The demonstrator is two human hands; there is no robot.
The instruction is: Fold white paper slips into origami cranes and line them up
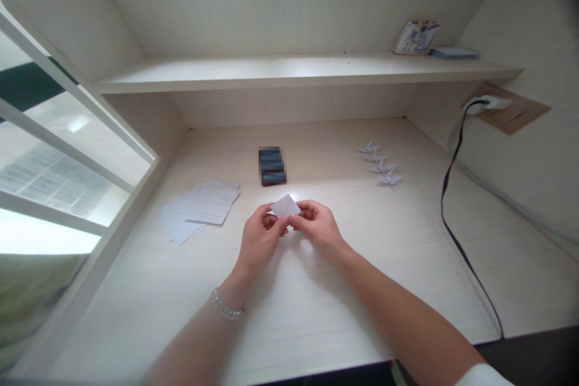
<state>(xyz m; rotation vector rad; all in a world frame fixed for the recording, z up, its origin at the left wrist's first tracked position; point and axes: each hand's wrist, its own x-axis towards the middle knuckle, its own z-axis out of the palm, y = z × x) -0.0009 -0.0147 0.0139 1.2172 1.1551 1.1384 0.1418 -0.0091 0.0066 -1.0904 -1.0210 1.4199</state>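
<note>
A small folded piece of white paper [285,205] is held just above the pale wooden desk [289,307], near its middle. My left hand [261,236] pinches its left lower edge, fingers curled. My right hand [317,224] pinches the right lower edge in the same way. The two hands touch each other under the paper. A bead bracelet sits on my left wrist.
A loose stack of white paper sheets [199,208] lies to the left. A dark phone [272,166] rests just beyond the hands. Several folded paper cranes [381,164] stand at the right rear. A black cable [456,217] runs from a wall socket across the desk's right side. A shelf [289,70] hangs above.
</note>
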